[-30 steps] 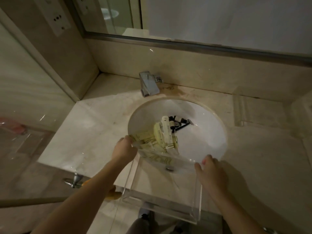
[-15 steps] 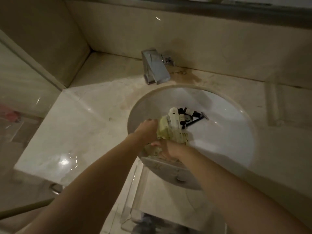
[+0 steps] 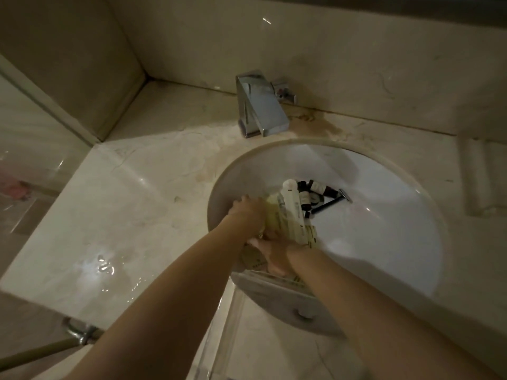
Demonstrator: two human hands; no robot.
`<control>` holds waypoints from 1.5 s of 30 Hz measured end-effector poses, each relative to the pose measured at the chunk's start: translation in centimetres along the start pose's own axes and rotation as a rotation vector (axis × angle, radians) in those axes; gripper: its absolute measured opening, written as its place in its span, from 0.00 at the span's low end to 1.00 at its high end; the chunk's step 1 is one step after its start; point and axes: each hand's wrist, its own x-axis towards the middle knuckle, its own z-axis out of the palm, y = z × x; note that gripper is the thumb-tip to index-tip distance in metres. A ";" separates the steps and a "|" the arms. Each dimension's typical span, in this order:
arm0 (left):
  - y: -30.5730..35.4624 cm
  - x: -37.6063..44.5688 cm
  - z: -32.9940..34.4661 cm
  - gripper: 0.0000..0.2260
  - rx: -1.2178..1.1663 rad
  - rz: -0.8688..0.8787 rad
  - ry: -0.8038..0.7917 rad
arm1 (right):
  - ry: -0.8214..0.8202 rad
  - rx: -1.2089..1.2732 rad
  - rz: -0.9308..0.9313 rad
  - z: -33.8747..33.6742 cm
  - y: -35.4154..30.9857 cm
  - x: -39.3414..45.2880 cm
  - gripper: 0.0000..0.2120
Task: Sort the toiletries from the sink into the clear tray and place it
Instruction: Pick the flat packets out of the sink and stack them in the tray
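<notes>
A white round sink holds a heap of toiletries: pale yellow packets, a white tube, small dark bottles and a black razor. My left hand grips the left side of the yellow packets. My right hand reaches under the packets at the sink's near edge, its fingers partly hidden. The clear tray rests on the counter's front edge below my arms, with its far end over the sink's near rim.
A chrome faucet stands behind the sink. The marble counter has a wet patch at the left. Another clear tray sits at the back right. A metal rail fitting sticks out below the counter's left front.
Both hands left the clear tray's corners and moved into the sink onto the yellow packets. The view tilted down and closer to the basin.
</notes>
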 end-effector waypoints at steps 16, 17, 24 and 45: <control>-0.6 0.0 0.9 0.16 -0.099 -0.132 0.114 | -0.081 -0.055 0.151 -0.4 -0.3 0.5 0.22; -0.6 -0.2 0.8 0.16 -0.117 -0.145 0.138 | -0.095 -0.041 0.136 -0.6 -0.3 0.4 0.17; 0.1 -1.8 -4.6 0.15 -0.055 -0.046 0.391 | 0.201 0.633 0.228 -2.0 3.3 -2.9 0.11; -1.7 -20.2 -5.9 0.16 -1.417 0.310 -0.051 | 0.944 1.996 -0.012 -1.5 -3.6 -23.1 0.13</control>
